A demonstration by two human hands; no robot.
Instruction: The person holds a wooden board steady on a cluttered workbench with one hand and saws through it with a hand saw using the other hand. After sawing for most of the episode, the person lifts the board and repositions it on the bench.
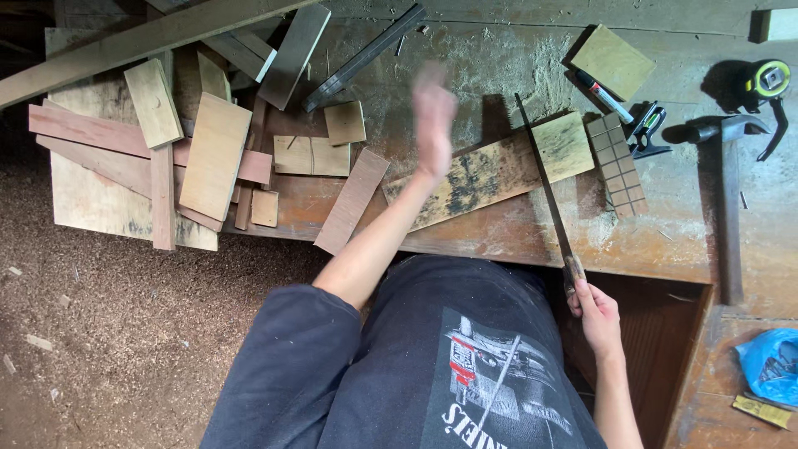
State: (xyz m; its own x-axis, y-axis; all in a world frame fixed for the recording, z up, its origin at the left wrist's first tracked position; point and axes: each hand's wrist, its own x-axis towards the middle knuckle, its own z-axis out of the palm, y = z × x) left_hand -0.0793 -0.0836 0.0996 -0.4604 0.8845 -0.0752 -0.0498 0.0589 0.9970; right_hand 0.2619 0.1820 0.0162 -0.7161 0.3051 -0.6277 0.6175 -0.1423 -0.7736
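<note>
the right hand [592,309] is closed around the handle of a hand saw [544,179] at the near edge of the table [499,237]; the saw's thin blade runs away from the person, across the far end of a dark-stained plank [490,170] that lies slantwise on the table; the left hand [432,116] is raised above the table with fingers stretched flat and together, blurred, holding nothing, just left of the plank; left of it lies a heap of short boards and offcuts [208,150], some overlapping; right of the saw sit a small grooved block [617,165], a marker pen [604,94], a square wooden tile [613,60], a hammer [728,191] and a tape measure [769,79]; sawdust covers the floor [125,333] below; a blue bag [769,362] lies at the lower right.
</note>
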